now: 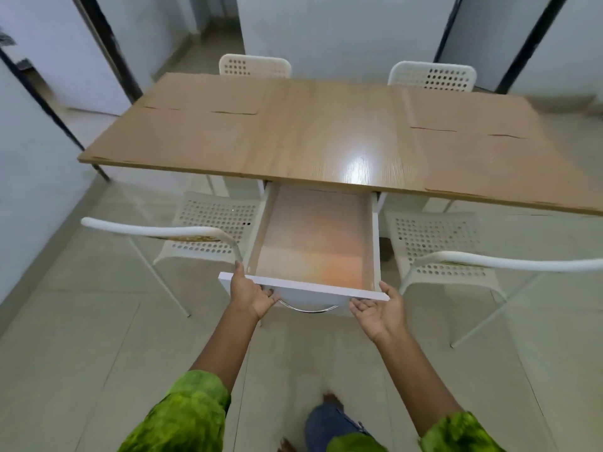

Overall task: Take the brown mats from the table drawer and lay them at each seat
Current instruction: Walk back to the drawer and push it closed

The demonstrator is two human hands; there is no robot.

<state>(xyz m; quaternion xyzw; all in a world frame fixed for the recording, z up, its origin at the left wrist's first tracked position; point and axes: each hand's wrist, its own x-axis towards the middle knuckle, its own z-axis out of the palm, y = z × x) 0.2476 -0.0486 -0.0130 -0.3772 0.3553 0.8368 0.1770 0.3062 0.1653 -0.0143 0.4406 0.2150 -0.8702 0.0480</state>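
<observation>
Hands are meeting the white drawer (313,290) front: my left hand (248,293) is gripping its left corner, my right hand (378,309) is touching the right corner, fingers spread. Flat brown mats (208,96) are lying on the glossy wood-grain table (326,132).

We are seeing four white perforated chairs (432,76) at eleven, one, four and eight o'clock, standing on pale floor tiles (81,337), white walls (342,34) behind.

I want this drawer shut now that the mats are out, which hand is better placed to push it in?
Left, probably. The left hand already grips the front of the empty drawer, fingers curled over its edge. The right hand is open, palm up, only at the corner.
</observation>
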